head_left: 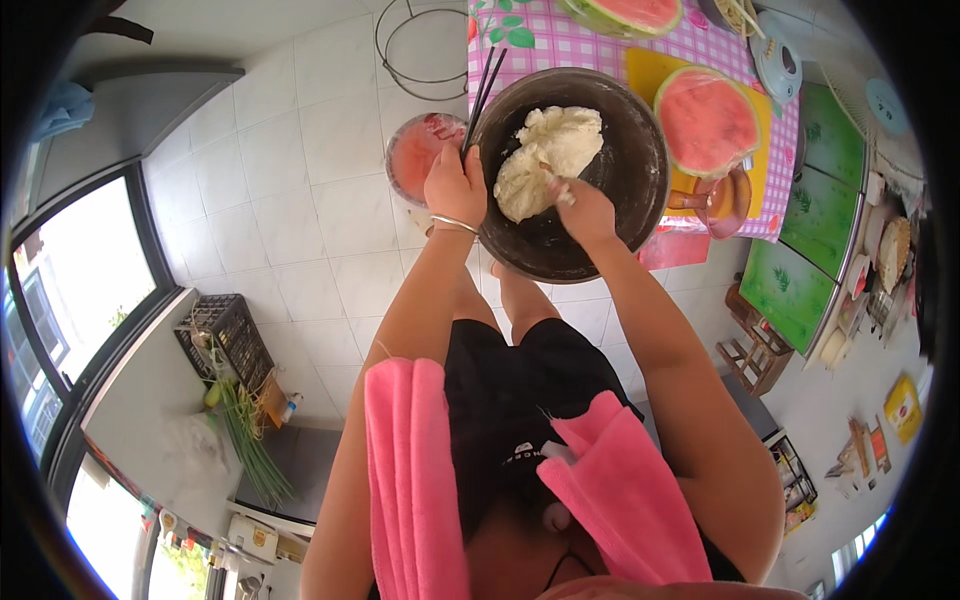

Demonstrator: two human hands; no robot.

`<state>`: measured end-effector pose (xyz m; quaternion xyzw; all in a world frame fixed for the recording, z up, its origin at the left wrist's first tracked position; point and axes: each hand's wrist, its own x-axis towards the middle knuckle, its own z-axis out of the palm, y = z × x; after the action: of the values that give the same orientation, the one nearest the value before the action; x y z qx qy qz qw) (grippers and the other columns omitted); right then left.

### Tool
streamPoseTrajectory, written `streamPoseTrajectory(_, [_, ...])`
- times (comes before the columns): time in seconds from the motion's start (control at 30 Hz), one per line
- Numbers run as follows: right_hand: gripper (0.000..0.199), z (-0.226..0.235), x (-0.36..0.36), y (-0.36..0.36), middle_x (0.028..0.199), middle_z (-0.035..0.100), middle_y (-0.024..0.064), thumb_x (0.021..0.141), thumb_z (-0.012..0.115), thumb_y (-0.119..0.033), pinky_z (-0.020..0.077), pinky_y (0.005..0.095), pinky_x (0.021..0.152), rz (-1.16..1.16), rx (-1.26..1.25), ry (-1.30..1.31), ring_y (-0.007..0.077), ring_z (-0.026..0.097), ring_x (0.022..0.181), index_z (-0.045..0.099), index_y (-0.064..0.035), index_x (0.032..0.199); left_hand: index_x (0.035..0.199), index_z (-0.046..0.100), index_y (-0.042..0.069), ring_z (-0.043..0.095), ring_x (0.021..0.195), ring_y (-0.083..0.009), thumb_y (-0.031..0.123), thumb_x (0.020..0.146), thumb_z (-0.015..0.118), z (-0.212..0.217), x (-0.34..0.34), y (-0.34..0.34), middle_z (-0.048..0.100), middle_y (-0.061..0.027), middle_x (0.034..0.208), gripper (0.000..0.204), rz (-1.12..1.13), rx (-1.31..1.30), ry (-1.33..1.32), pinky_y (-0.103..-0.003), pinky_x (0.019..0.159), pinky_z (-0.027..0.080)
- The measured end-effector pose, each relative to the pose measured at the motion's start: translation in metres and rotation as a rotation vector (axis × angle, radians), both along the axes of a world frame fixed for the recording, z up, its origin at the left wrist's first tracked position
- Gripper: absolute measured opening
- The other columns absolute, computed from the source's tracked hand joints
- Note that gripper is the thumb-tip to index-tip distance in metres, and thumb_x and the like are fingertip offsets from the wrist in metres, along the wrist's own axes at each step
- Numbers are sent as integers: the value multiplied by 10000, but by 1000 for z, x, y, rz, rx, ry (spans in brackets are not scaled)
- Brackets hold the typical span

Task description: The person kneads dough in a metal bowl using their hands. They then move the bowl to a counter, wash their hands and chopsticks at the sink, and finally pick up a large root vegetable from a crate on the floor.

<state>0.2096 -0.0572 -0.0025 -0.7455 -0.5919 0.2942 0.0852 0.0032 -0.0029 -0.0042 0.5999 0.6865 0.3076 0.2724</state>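
Note:
A large dark basin (640, 190) sits at the edge of the table, with a pale, lumpy mass of dough (565, 140) inside it. My left hand (457, 188) is closed round a pair of dark chopsticks (485, 95) at the basin's left rim. The chopsticks point up and away from me. Inside the basin, my right hand (585, 212) presses at the dough's lower right side with its fingers curled into it. Bits of dough cling to those fingers. The fingertips are partly hidden.
On the pink checked tablecloth (545, 50), a cut watermelon half (708, 120) rests on a yellow board (645, 70), beside an amber see-through vessel (728, 205). A bowl of red contents (415, 160) stands left of the basin. A metal ring stand (420, 85) is farther off.

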Motion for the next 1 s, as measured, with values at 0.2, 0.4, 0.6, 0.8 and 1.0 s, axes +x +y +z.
streamPoseTrajectory(0.2, [232, -17, -26, 24, 890, 625, 139, 741, 709, -198, 507, 435, 736, -118, 17, -168, 350, 622, 839, 706, -109, 956, 925, 563, -8, 581, 729, -409, 233, 922, 549, -3, 1, -1, 606, -210, 788, 241, 10, 0, -7, -477, 621, 458])
streamPoseTrajectory(0.4, [393, 0, -33, 13, 973, 617, 143, 715, 671, -4, 517, 414, 736, -68, 60, -42, 333, 630, 860, 650, -119, 1090, 931, 566, -9, 582, 731, -411, 228, 920, 551, -4, 0, -1, 608, -212, 791, 238, 4, 11, -3, -476, 620, 460])
streamPoseTrajectory(0.6, [361, 5, -19, 25, 950, 664, 177, 775, 635, 30, 509, 372, 733, -203, 4, 267, 298, 660, 846, 616, -91, 1114, 916, 562, -8, 581, 740, -413, 223, 919, 550, -5, -1, -1, 611, -218, 802, 231, 1, 18, -20, -475, 631, 459])
streamPoseTrajectory(0.8, [440, 8, -22, 46, 907, 678, 151, 807, 584, 39, 505, 327, 761, -330, -80, 467, 239, 673, 836, 577, -107, 1222, 909, 559, -9, 582, 750, -416, 220, 918, 552, 0, 0, 0, 611, -224, 804, 229, 4, -30, -8, -479, 645, 459])
streamPoseTrajectory(1.0, [481, -9, -30, 24, 996, 665, 157, 807, 565, 67, 498, 326, 809, -214, 124, 431, 238, 653, 902, 580, -107, 1255, 957, 573, -13, 591, 761, -411, 219, 919, 553, -4, -1, -1, 623, -223, 824, 236, 8, 2, -11, -474, 653, 465])
